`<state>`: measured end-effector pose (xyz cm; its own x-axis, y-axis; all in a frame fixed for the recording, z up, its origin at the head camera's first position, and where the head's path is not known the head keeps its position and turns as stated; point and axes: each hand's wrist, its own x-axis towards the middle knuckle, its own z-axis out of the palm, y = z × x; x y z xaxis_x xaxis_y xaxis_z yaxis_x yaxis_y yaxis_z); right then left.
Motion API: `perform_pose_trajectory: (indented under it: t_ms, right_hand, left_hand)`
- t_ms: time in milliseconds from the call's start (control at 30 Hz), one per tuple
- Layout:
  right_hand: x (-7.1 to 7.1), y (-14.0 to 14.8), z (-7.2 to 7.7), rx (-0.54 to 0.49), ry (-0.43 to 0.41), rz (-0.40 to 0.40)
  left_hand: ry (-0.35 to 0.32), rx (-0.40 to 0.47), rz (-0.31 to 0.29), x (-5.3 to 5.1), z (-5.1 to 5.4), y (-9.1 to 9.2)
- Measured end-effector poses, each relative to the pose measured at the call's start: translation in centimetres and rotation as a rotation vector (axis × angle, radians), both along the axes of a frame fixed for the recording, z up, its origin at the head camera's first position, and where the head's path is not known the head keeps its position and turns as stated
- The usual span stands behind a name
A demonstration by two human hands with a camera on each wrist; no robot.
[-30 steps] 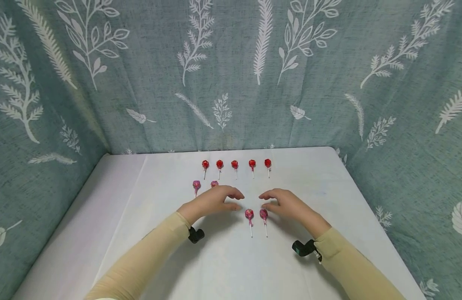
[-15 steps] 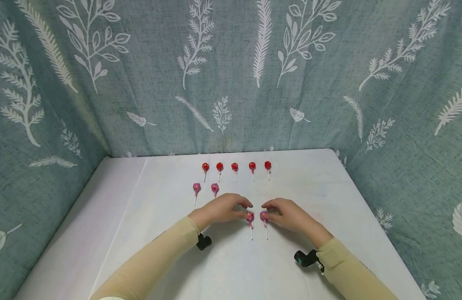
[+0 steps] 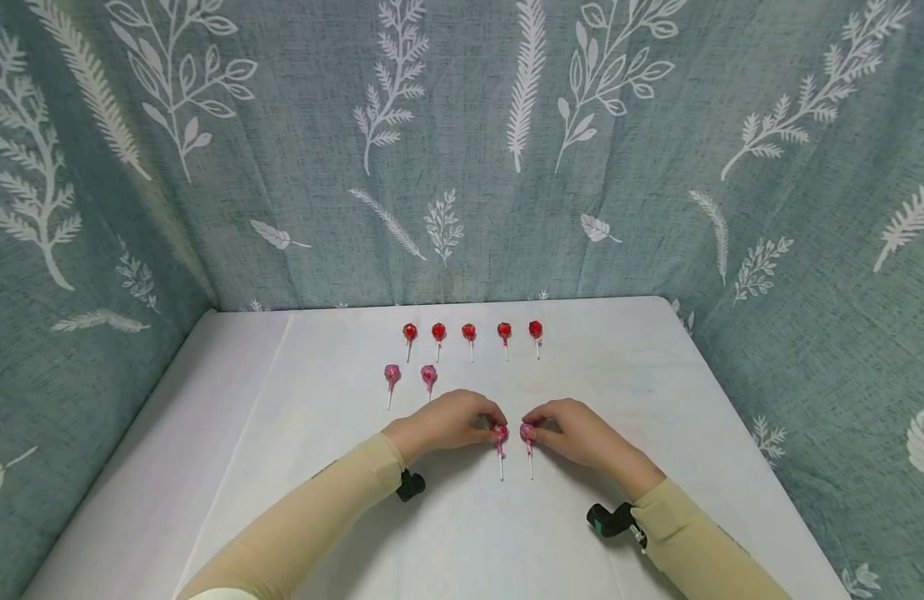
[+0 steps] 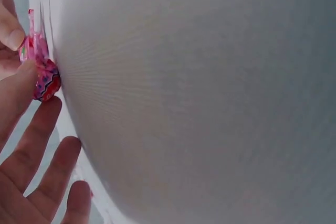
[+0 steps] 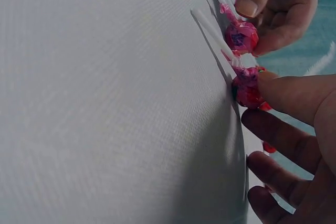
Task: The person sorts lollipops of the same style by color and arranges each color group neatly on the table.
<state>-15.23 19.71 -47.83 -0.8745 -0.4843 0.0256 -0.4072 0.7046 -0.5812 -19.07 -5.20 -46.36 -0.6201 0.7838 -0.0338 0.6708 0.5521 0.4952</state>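
Observation:
Two pink-wrapped lollipops lie side by side on the white table, their white sticks toward me. My left hand (image 3: 456, 421) pinches the candy head of the left lollipop (image 3: 501, 448) between thumb and forefinger. On the other side, my right hand (image 3: 577, 429) has thumb and forefinger on the head of the right lollipop (image 3: 529, 446). In the right wrist view the thumb presses the wrapped head (image 5: 247, 88), with the forefinger at its far side and the other fingers spread. The left wrist view shows a patterned wrapper (image 4: 48, 80) at the left thumb and forefinger.
Several red lollipops (image 3: 469, 332) form a row near the back of the white table (image 3: 319, 500). Two more pink lollipops, one at the left (image 3: 392, 373) and another (image 3: 429, 375) behind my left hand, lie in front of that row. A leaf-patterned curtain (image 3: 462, 167) surrounds the table.
My left hand has moved right and toward me onto the left pink lollipop. The right hand has lowered slightly, and its fingers have closed in on the right one.

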Motion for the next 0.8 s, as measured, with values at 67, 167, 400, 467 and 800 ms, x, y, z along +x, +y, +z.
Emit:
perform_pose_trajectory:
  t_ms: [67,167,400,467,800]
  right_hand:
    - [0.1,0.0,0.1,-0.001,-0.005,-0.002]
    - [0.1,-0.1,0.1,-0.003,-0.004,0.005]
    - [0.1,-0.2,0.1,-0.011,-0.006,0.006]
    - [0.1,-0.2,0.1,-0.012,-0.009,0.004]
    - [0.1,-0.1,0.1,-0.001,-0.024,-0.017]
  left_hand:
    - [0.003,-0.003,0.003,0.0,-0.1,-0.1]
    - [0.002,-0.004,0.009,0.0,0.0,-0.2]
    - [0.001,0.019,0.034,-0.5,0.8,-0.6]
    - [0.004,0.022,0.044,-0.9,1.2,-0.7]
    - [0.013,0.010,0.112,-3.4,2.9,-1.7]
